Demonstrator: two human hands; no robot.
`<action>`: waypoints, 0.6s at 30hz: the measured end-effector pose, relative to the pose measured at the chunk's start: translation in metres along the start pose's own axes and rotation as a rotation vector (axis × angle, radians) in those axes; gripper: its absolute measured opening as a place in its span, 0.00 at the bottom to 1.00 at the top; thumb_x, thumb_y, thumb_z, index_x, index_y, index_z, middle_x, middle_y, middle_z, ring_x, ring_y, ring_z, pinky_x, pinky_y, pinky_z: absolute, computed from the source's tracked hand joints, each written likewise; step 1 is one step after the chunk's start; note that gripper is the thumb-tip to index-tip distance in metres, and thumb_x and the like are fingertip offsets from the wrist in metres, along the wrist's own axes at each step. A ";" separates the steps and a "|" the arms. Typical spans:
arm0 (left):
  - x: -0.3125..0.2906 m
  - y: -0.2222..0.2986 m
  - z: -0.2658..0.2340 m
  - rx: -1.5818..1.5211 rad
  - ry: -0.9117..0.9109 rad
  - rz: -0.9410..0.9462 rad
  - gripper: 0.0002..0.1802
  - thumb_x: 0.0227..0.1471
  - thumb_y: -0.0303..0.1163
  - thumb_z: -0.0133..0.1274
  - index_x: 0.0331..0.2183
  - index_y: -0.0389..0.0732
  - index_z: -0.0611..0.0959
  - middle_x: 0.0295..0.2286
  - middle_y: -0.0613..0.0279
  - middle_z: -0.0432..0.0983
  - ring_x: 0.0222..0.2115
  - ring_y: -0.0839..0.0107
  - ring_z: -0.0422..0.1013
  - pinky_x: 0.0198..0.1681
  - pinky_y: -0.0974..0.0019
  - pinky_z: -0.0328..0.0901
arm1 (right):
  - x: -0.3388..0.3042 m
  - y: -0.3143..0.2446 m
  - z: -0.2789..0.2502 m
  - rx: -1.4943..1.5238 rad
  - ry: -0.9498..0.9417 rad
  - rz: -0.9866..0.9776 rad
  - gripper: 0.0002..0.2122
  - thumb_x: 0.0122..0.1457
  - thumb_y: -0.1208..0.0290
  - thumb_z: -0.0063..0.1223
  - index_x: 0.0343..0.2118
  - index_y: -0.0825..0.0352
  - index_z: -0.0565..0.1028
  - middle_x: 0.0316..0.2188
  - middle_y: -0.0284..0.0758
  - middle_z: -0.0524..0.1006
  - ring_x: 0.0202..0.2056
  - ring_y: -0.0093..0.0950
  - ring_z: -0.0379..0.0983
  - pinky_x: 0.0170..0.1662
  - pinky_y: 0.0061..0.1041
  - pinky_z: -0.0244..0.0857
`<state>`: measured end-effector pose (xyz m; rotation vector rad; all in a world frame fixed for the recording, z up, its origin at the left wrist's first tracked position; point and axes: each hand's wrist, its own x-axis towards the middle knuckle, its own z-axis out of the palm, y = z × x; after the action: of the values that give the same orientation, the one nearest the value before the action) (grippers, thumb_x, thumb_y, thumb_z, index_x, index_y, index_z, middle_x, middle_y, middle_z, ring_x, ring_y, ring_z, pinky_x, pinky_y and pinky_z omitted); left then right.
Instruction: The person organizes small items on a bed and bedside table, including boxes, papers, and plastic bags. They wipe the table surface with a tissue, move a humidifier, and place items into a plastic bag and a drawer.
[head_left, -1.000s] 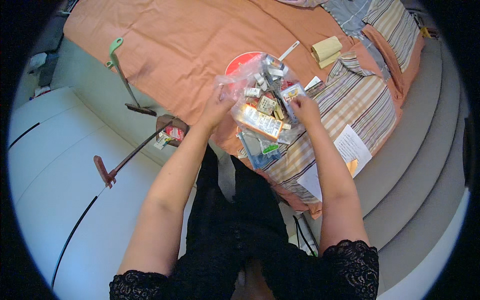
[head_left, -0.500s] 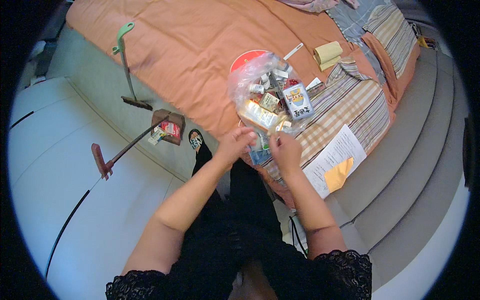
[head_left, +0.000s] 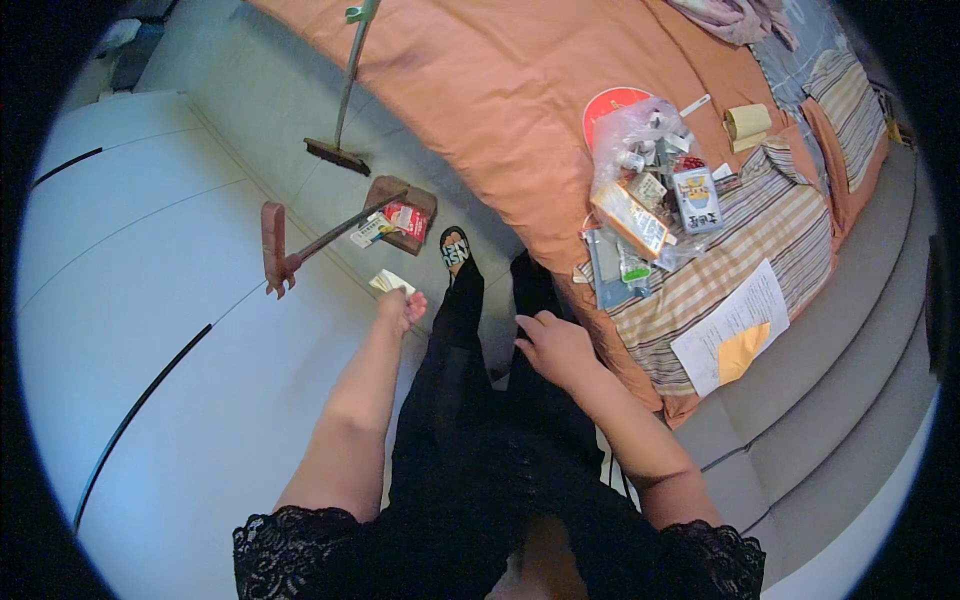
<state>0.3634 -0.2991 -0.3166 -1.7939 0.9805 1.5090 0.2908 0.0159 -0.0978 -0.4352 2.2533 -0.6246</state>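
My left hand (head_left: 405, 310) is closed on a small cream-coloured folded piece of paper or packet (head_left: 392, 282), held low near the dustpan. The brown long-handled dustpan (head_left: 415, 240) stands on the floor just beyond it, with a red packet (head_left: 404, 219) and a white-green one (head_left: 372, 230) inside. Over my legs hangs my right hand (head_left: 553, 347), empty, its fingers loosely curled and apart. On the bed at the right lies a clear plastic bag (head_left: 612, 158) with several small boxes and bottles, among them an orange-white box (head_left: 632, 220) and a white-blue carton (head_left: 697, 200).
A broom (head_left: 338, 155) leans near the orange-covered bed (head_left: 470, 90). A red round fan (head_left: 612, 104), a yellow cloth (head_left: 747, 126) and written sheets (head_left: 728, 330) with an orange paper lie on the bed. White cabinet doors (head_left: 130, 300) line the left; a grey padded headboard (head_left: 860, 270) the right.
Both hands have left the bag on the bed. The left went to the floor side with the cream piece, the right over my legs. The view has swung to the left.
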 end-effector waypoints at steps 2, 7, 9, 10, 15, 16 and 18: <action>0.039 0.027 -0.016 0.021 0.021 -0.036 0.16 0.57 0.40 0.39 0.42 0.40 0.67 0.29 0.53 0.75 0.24 0.62 0.74 0.23 0.60 0.72 | 0.001 0.001 0.000 0.005 0.034 0.011 0.15 0.51 0.65 0.53 0.42 0.61 0.72 0.29 0.36 0.71 0.31 0.37 0.72 0.31 0.34 0.67; 0.068 0.068 -0.017 0.075 0.035 -0.060 0.21 0.55 0.40 0.42 0.48 0.41 0.64 0.32 0.51 0.73 0.27 0.58 0.74 0.27 0.57 0.72 | 0.006 0.003 0.000 -0.024 0.042 0.066 0.16 0.50 0.66 0.54 0.43 0.62 0.72 0.29 0.36 0.71 0.30 0.37 0.71 0.31 0.34 0.67; 0.073 0.069 -0.014 0.038 0.099 -0.055 0.23 0.55 0.41 0.43 0.49 0.41 0.63 0.34 0.50 0.72 0.29 0.58 0.73 0.29 0.57 0.71 | 0.011 0.004 0.001 -0.020 0.065 0.030 0.15 0.50 0.65 0.54 0.42 0.62 0.72 0.28 0.36 0.71 0.30 0.37 0.72 0.30 0.33 0.68; 0.068 0.066 -0.010 0.031 0.080 -0.038 0.24 0.54 0.41 0.43 0.50 0.41 0.63 0.34 0.50 0.72 0.29 0.58 0.73 0.28 0.57 0.71 | 0.011 0.007 0.001 -0.018 0.080 0.022 0.15 0.50 0.65 0.54 0.41 0.62 0.72 0.28 0.36 0.71 0.30 0.36 0.72 0.30 0.33 0.68; 0.038 0.026 0.010 0.050 -0.021 -0.040 0.22 0.53 0.40 0.45 0.48 0.40 0.65 0.34 0.52 0.72 0.28 0.62 0.73 0.27 0.60 0.71 | 0.013 0.026 -0.007 0.005 0.153 0.038 0.15 0.51 0.65 0.53 0.41 0.63 0.72 0.29 0.39 0.72 0.31 0.39 0.72 0.34 0.36 0.67; 0.032 0.018 0.016 0.066 -0.046 -0.059 0.22 0.53 0.40 0.45 0.47 0.40 0.65 0.34 0.53 0.72 0.28 0.62 0.73 0.28 0.60 0.71 | 0.013 0.034 -0.012 0.005 0.181 0.071 0.15 0.51 0.65 0.53 0.41 0.63 0.72 0.29 0.39 0.72 0.32 0.40 0.72 0.34 0.36 0.67; 0.008 0.006 0.041 0.138 -0.093 -0.022 0.20 0.53 0.39 0.45 0.46 0.40 0.66 0.33 0.55 0.72 0.28 0.65 0.73 0.28 0.62 0.71 | 0.009 0.062 -0.024 0.064 0.266 0.216 0.15 0.51 0.66 0.52 0.42 0.64 0.72 0.31 0.41 0.73 0.32 0.42 0.71 0.36 0.38 0.66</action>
<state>0.3363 -0.2703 -0.3318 -1.6188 0.9912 1.4615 0.2601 0.0697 -0.1227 -0.0772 2.4800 -0.6707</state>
